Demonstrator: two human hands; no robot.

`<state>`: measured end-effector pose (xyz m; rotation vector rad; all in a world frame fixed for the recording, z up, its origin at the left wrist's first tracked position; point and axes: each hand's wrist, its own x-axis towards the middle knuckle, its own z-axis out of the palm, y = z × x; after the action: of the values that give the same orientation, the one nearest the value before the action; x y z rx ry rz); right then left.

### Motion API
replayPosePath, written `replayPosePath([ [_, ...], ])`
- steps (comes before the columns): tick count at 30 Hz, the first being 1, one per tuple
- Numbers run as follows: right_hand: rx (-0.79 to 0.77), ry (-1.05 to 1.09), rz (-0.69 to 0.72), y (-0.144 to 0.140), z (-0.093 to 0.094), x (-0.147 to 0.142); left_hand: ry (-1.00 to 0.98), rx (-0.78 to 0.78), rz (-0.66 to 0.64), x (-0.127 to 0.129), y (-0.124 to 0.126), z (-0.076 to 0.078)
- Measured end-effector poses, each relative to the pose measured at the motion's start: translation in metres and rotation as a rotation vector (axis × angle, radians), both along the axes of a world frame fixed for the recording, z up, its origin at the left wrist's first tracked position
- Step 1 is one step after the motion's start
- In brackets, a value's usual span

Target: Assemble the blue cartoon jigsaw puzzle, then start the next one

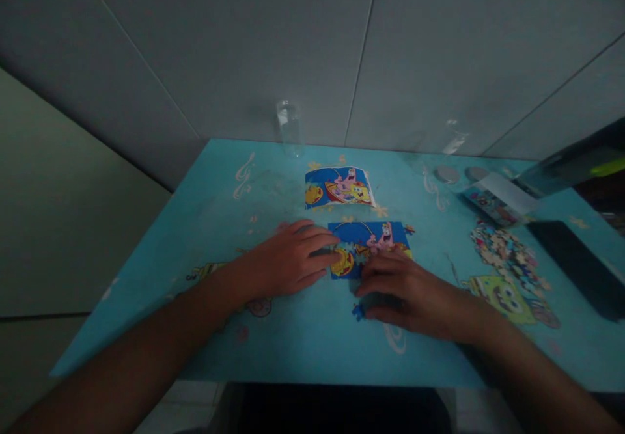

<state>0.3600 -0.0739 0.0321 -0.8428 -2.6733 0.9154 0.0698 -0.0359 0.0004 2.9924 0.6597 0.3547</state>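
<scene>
Hands flat on the half-built puzzle (370, 246) — left hand (288, 261) and right hand (405, 291), fingers spread, gripping nothing

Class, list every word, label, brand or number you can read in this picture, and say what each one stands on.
No text can be read.
Reference picture: cartoon figures only, no words visible.
Half-built puzzle under the left hand and right hand: pictures only.
Box at the table's right: any print is too blurred.
Loose pieces: too small to tell.
</scene>
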Motion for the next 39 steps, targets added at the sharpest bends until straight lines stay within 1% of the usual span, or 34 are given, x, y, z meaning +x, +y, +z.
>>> replayPosePath([
  [5, -0.011, -0.020, 0.014, -0.003, -0.006, 0.000, 0.004, 0.004, -0.020, -0.001, 0.000, -0.001],
  [12, -0.087, -0.025, 0.007, -0.006, -0.005, -0.002, -0.022, 0.041, -0.017, 0.000, 0.000, 0.002],
  [17, -0.106, -0.018, -0.003, -0.008, -0.004, -0.003, -0.028, 0.039, -0.025, 0.001, 0.000, -0.001],
  [22, -0.119, 0.014, -0.001, -0.009, -0.003, -0.006, -0.013, 0.012, -0.018, 0.000, 0.001, -0.004],
  [26, -0.140, 0.055, -0.010, -0.014, -0.005, -0.011, -0.033, 0.021, -0.027, 0.000, 0.000, -0.003],
  [30, -0.110, 0.131, -0.038, -0.015, -0.007, -0.014, -0.044, 0.035, -0.027, 0.000, 0.000, -0.003],
  [32, -0.072, 0.174, -0.106, -0.011, -0.007, -0.012, -0.036, 0.037, -0.026, 0.000, 0.000, -0.004],
  [33, -0.052, 0.194, -0.165, -0.009, -0.007, -0.010, -0.032, 0.037, -0.025, -0.001, 0.000, -0.005],
  [37, -0.041, 0.227, -0.501, 0.004, -0.009, 0.001, -0.014, 0.026, -0.027, -0.001, 0.001, -0.006],
  [39, -0.064, 0.210, -0.630, 0.010, -0.012, 0.006, -0.008, 0.019, -0.031, -0.001, 0.001, -0.005],
])
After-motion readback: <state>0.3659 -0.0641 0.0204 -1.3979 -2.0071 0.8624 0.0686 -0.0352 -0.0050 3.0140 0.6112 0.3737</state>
